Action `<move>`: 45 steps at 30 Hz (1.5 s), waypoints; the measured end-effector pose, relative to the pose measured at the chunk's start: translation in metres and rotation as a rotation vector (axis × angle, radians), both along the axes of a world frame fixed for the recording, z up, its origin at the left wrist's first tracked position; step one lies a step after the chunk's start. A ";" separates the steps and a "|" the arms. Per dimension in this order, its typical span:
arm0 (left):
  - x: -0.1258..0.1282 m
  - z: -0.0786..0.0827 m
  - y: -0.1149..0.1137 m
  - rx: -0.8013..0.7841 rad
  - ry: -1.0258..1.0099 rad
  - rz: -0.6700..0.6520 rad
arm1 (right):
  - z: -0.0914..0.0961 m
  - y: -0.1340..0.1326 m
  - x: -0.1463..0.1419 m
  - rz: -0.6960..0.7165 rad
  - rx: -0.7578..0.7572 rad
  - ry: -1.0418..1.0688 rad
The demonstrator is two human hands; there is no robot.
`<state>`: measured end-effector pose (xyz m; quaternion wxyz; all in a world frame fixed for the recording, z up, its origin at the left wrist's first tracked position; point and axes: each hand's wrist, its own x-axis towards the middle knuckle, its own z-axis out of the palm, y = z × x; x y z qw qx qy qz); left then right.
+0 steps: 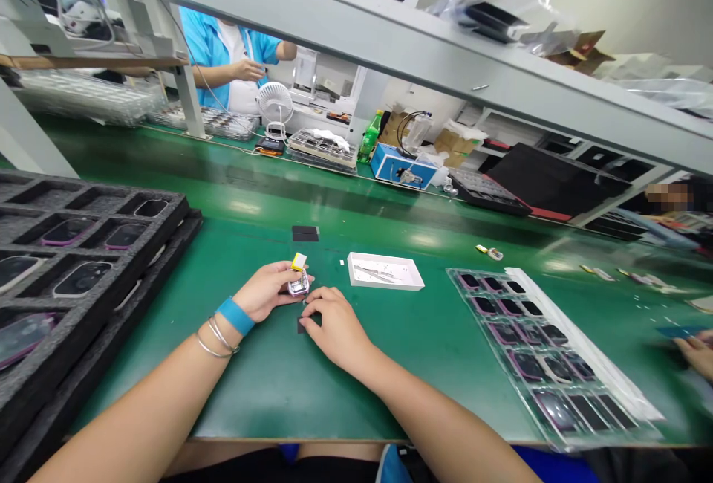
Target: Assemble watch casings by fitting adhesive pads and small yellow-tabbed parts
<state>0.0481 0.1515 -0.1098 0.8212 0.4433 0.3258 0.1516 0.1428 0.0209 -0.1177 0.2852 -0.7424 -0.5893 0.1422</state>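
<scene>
My left hand is closed around a small purple-edged part with a yellow tab sticking up from it. A blue band and thin bangles sit on that wrist. My right hand rests on the green mat beside it, fingers curled and pinched on a small dark square piece lying flat on the mat. The two hands almost touch in the middle of the bench.
Black foam trays holding purple-rimmed parts fill the left. A white shallow tray with tweezers lies just beyond my hands. A clear sheet of dark parts lies right. Another person's hand shows far right; a person in blue works across the bench.
</scene>
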 end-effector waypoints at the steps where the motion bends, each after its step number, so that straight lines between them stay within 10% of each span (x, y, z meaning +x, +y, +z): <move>1: 0.000 0.000 0.000 0.002 0.000 0.000 | 0.000 0.001 0.000 -0.003 -0.002 0.011; 14: 0.000 0.003 -0.001 0.041 0.029 -0.002 | 0.003 -0.010 0.003 0.208 0.044 -0.124; 22: 0.000 0.011 -0.010 0.123 0.044 -0.008 | 0.023 -0.012 0.020 0.098 0.466 0.220; 32: 0.002 0.012 -0.024 0.170 0.082 -0.160 | 0.009 0.000 0.029 -0.082 0.305 0.654; 45: 0.001 0.012 -0.024 0.223 0.095 -0.219 | 0.013 -0.004 0.031 0.136 0.316 0.588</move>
